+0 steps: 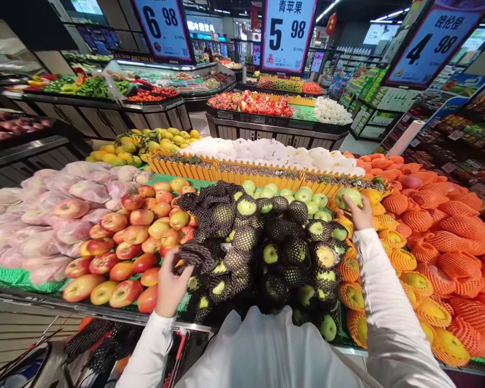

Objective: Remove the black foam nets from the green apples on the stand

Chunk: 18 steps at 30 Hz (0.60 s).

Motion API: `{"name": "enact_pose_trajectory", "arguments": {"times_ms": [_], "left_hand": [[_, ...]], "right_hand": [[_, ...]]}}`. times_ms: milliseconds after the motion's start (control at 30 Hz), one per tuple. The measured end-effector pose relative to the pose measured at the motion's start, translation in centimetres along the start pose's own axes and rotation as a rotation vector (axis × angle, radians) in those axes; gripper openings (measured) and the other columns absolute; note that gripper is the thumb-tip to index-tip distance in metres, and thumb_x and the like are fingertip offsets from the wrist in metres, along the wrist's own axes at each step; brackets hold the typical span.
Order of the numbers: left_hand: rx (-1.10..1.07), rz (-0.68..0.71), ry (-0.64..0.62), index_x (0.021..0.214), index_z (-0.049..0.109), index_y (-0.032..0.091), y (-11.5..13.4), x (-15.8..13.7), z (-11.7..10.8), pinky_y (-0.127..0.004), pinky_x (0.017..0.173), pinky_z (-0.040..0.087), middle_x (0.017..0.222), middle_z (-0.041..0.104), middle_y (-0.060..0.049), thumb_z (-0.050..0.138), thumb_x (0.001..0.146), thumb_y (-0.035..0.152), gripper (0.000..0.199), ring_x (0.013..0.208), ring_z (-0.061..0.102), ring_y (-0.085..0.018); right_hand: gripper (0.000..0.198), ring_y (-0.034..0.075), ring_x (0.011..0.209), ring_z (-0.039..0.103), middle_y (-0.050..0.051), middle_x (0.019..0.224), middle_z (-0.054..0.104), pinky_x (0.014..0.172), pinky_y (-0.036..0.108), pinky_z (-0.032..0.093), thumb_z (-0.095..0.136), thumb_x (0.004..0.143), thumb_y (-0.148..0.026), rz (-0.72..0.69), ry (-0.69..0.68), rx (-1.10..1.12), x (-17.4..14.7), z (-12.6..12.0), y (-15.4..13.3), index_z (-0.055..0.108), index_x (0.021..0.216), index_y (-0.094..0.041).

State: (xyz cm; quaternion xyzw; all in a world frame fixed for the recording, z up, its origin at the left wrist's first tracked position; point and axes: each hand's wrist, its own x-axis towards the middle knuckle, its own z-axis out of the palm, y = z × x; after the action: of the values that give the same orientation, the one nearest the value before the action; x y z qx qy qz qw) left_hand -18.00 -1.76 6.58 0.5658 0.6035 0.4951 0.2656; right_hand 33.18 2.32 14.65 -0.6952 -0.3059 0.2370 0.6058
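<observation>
Over the red apples [135,234], my left hand [173,280] is closed on a dark foam net sleeve [198,253], bunched up and with no fruit visible inside it. A bare green apple [348,198] is in the grasp of my right hand [361,215], above the back right of the green apple section. Below and between my hands lie several green apples in black foam nets [244,237]. Bare green apples [303,194] sit in rows behind them. A heap of loose black nets [214,202] rests at the back left of that section.
Orange-netted fruit [440,231] fills the right side, and wrapped pale pink fruit [76,188] the left. An orange picket divider [250,173] runs behind the apples, with white-wrapped fruit [267,151] beyond. Price screens [290,35] hang overhead. A cart [36,355] stands at the lower left.
</observation>
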Motion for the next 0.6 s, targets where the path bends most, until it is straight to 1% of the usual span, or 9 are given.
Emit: {"name": "enact_pose_trajectory", "arguments": {"times_ms": [100, 167, 233, 267, 333, 367, 433, 500, 600], "left_hand": [[-0.047, 0.02, -0.155, 0.097, 0.064, 0.019, 1.2, -1.4, 2.7, -0.043, 0.098, 0.048, 0.104, 0.068, -0.008, 0.061, 0.07, 0.036, 0.032, 0.102, 0.063, -0.026], [-0.112, 0.002, -0.259, 0.094, 0.066, 0.018, 2.1, -2.9, 4.6, -0.04, 0.094, 0.049, 0.101, 0.069, -0.007, 0.06, 0.069, 0.032, 0.03, 0.098, 0.064, -0.024], [-0.179, -0.032, -0.397, 0.092, 0.067, 0.017, 3.1, -4.4, 6.1, -0.035, 0.085, 0.051, 0.09, 0.069, -0.004, 0.058, 0.068, 0.026, 0.027, 0.086, 0.064, -0.021], [-0.219, -0.046, -0.475, 0.089, 0.066, 0.017, 3.5, -5.2, 6.6, -0.032, 0.079, 0.051, 0.082, 0.068, -0.002, 0.057, 0.067, 0.022, 0.024, 0.08, 0.062, -0.019], [-0.311, -0.061, -0.618, 0.082, 0.063, 0.017, 4.3, -6.4, 7.3, -0.029, 0.073, 0.05, 0.074, 0.064, 0.0, 0.056, 0.065, 0.015, 0.018, 0.074, 0.06, -0.016], [-0.356, -0.06, -0.668, 0.079, 0.062, 0.017, 4.6, -6.8, 7.4, -0.028, 0.073, 0.049, 0.077, 0.063, -0.001, 0.057, 0.065, 0.013, 0.015, 0.076, 0.06, -0.017], [-0.426, -0.052, -0.735, 0.077, 0.06, 0.016, 4.8, -7.7, 7.7, -0.031, 0.084, 0.048, 0.096, 0.065, -0.006, 0.063, 0.065, 0.013, 0.013, 0.093, 0.061, -0.021], [-0.484, -0.074, -0.774, 0.085, 0.061, 0.016, 4.5, -8.5, 8.1, -0.037, 0.097, 0.044, 0.12, 0.06, -0.011, 0.071, 0.063, 0.014, 0.024, 0.112, 0.057, -0.026], [-0.599, -0.202, -0.784, 0.112, 0.057, 0.019, 3.1, -9.9, 9.0, -0.043, 0.106, 0.038, 0.13, 0.057, -0.012, 0.075, 0.063, 0.017, 0.053, 0.123, 0.051, -0.029]], "right_hand": [[0.058, 0.017, 0.068, 0.07, 0.007, 0.097, 0.07, 0.054, 0.026, 0.058, 0.068, 0.07, -0.062, 0.153, -0.249, 0.317, -6.7, -1.4, -0.5, 0.057, 0.112, -0.022], [0.061, 0.017, 0.054, 0.065, 0.007, 0.079, 0.071, 0.042, 0.025, 0.053, 0.061, 0.072, -0.069, 0.25, -0.386, 0.425, -11.7, -0.9, 0.6, 0.06, 0.107, -0.019], [0.066, 0.015, 0.039, 0.055, 0.007, 0.059, 0.067, 0.032, 0.024, 0.042, 0.051, 0.071, -0.078, 0.446, -0.52, 0.452, -16.1, 0.6, 2.7, 0.063, 0.091, -0.017], [0.067, 0.014, 0.036, 0.051, 0.007, 0.055, 0.065, 0.031, 0.024, 0.038, 0.046, 0.073, -0.08, 0.521, -0.544, 0.471, -18.0, 1.6, 3.9, 0.064, 0.088, -0.017], [0.068, 0.012, 0.033, 0.045, 0.005, 0.051, 0.062, 0.029, 0.024, 0.029, 0.041, 0.073, -0.081, 0.621, -0.602, 0.462, -21.2, 3.7, 6.2, 0.064, 0.083, -0.018], [0.071, 0.011, 0.031, 0.043, 0.005, 0.049, 0.06, 0.029, 0.024, 0.026, 0.038, 0.073, -0.083, 0.645, -0.642, 0.428, -22.4, 4.7, 7.2, 0.063, 0.08, -0.017], [0.072, 0.011, 0.031, 0.039, 0.002, 0.047, 0.056, 0.03, 0.025, 0.023, 0.033, 0.074, -0.085, 0.607, -0.689, 0.301, -24.4, 6.3, 8.5, 0.06, 0.075, -0.018], [0.065, 0.011, 0.033, 0.039, -0.002, 0.048, 0.053, 0.032, 0.025, 0.024, 0.04, 0.075, -0.083, 0.508, -0.67, 0.18, -25.8, 7.2, 8.8, 0.056, 0.078, -0.02], [0.051, 0.014, 0.048, 0.051, -0.004, 0.06, 0.058, 0.044, 0.026, 0.038, 0.053, 0.078, -0.073, 0.27, -0.664, 0.016, -26.9, 7.5, 8.1, 0.054, 0.091, -0.023]]}}
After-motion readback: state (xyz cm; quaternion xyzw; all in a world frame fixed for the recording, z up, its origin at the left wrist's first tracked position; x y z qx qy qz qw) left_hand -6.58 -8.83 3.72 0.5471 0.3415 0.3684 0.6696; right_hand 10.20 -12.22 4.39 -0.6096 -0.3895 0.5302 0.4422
